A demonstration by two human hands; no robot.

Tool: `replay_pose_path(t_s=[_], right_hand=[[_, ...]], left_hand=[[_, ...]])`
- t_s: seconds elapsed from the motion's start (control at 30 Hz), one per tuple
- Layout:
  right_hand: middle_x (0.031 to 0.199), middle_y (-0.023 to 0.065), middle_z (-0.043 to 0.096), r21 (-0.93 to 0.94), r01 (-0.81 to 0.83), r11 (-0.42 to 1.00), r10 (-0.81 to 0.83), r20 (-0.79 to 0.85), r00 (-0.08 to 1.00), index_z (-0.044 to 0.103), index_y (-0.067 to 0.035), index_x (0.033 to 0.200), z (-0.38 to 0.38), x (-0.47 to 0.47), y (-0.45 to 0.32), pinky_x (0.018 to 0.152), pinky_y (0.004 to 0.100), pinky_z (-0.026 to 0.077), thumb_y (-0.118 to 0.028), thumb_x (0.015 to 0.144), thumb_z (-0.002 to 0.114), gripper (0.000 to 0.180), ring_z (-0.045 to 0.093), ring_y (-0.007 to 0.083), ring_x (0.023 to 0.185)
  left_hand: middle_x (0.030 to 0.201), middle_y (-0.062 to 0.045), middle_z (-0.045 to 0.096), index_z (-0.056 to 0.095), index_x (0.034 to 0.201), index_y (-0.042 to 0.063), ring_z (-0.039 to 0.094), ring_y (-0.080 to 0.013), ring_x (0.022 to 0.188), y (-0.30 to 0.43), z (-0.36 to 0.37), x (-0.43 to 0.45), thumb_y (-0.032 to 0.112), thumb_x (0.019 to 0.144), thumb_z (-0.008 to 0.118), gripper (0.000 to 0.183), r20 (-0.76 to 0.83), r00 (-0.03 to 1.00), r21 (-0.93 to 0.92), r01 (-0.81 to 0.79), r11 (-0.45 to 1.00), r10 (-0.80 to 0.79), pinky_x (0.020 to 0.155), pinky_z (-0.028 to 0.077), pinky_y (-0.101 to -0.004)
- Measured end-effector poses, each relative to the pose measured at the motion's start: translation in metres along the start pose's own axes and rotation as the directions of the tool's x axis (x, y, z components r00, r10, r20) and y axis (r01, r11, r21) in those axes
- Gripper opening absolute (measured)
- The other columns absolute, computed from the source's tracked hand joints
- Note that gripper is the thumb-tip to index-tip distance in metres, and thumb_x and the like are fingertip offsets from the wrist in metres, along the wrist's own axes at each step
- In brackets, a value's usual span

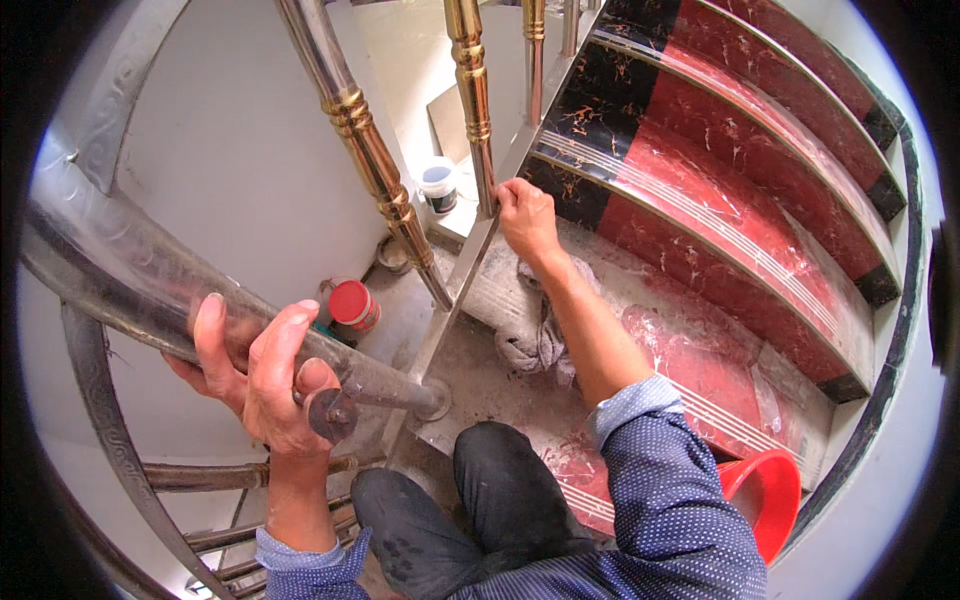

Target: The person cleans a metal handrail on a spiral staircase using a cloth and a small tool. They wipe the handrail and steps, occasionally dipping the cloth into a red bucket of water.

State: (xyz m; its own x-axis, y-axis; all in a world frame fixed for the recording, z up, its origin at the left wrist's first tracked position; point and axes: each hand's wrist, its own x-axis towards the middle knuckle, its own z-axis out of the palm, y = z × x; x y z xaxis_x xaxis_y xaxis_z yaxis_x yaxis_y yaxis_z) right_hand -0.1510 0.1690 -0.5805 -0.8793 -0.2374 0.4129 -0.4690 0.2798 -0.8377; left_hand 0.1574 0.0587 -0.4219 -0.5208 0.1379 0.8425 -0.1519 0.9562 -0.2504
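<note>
My right hand (527,217) has its fingers curled in at the foot of a steel baluster (471,97) with gold-coloured rings. Whatever the fingertips may pinch there is hidden. In my left hand (277,382) is a small object with a dark round disc end (331,415); its kind is not clear. The left fingers are bent and spread in front of a thick grey metal newel post (247,322). Between my two hands stands another gold-ringed baluster (371,169), set on the metal bottom rail (442,330).
Red and black marble-patterned steps (720,202) curve up at the right. A crumpled grey cloth (536,345) lies on a dusty tread, below my right forearm. A red plastic bucket (772,502) stands at lower right. Beyond the rail are a red-lidded pail (351,302) and a white tub (439,186).
</note>
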Motion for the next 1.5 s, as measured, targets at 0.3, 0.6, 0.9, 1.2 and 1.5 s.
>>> replay_pose_path(t_s=[0.3,0.6,0.9,1.2,1.5], right_hand=[[0.079,0.0243,0.066,-0.013,0.096,0.995,-0.087,0.316,0.945,0.067,-0.001,0.086,0.001,-0.079,0.012,0.067,0.0441,0.053,-0.007,0.09,0.057,0.012,0.067,0.0406,0.075],[0.085,0.0188,0.066,-0.094,0.218,0.971,-0.215,0.041,0.976,0.065,-0.004,0.112,-0.017,-0.028,-0.005,0.072,0.0407,0.053,-0.003,0.086,0.06,0.026,0.068,0.0335,0.079],[0.084,0.0186,0.066,-0.147,0.476,0.867,-0.418,0.305,0.856,0.071,-0.001,0.101,-0.033,0.014,0.008,0.074,0.0415,0.054,-0.002,0.082,0.062,0.021,0.067,0.0352,0.082],[0.088,0.0124,0.066,-0.47,0.728,0.5,-0.314,0.685,0.658,0.065,-0.004,0.082,-0.05,0.053,-0.031,0.075,0.0437,0.053,-0.008,0.072,0.064,0.011,0.068,0.0322,0.085],[0.084,0.0173,0.063,-0.582,0.492,0.647,-0.336,0.361,0.87,0.059,-0.001,0.089,-0.025,0.009,-0.003,0.07,0.044,0.052,-0.006,0.076,0.06,0.014,0.067,0.0332,0.073]], left_hand=[[0.104,0.002,0.072,0.057,0.115,0.011,0.036,-0.0341,0.138,0.004,0.001,0.0,0.037,0.109,0.032,0.037,-0.011,0.999,0.006,0.034,0.999,-0.034,0.118,0.01,-0.0554],[0.103,0.0,0.072,0.057,0.115,0.011,0.036,-0.0339,0.137,0.002,0.0,-0.001,0.039,0.109,0.032,0.038,0.0,0.999,-0.018,0.049,0.999,-0.049,0.117,0.011,-0.0539],[0.106,0.0,0.072,0.057,0.116,0.01,0.035,-0.0354,0.138,0.004,-0.003,0.0,0.04,0.108,0.031,0.04,0.051,0.996,-0.009,0.074,0.997,-0.073,0.118,0.01,-0.0542],[0.107,-0.001,0.072,0.055,0.117,0.01,0.034,-0.0346,0.138,0.007,-0.007,0.001,0.039,0.109,0.029,0.04,0.085,0.993,0.001,0.088,0.996,-0.088,0.118,0.015,-0.0536],[0.106,-0.002,0.072,0.056,0.116,0.01,0.036,-0.035,0.137,0.003,-0.002,-0.002,0.039,0.109,0.031,0.039,0.057,0.996,-0.003,0.068,0.998,-0.068,0.118,0.015,-0.053]])
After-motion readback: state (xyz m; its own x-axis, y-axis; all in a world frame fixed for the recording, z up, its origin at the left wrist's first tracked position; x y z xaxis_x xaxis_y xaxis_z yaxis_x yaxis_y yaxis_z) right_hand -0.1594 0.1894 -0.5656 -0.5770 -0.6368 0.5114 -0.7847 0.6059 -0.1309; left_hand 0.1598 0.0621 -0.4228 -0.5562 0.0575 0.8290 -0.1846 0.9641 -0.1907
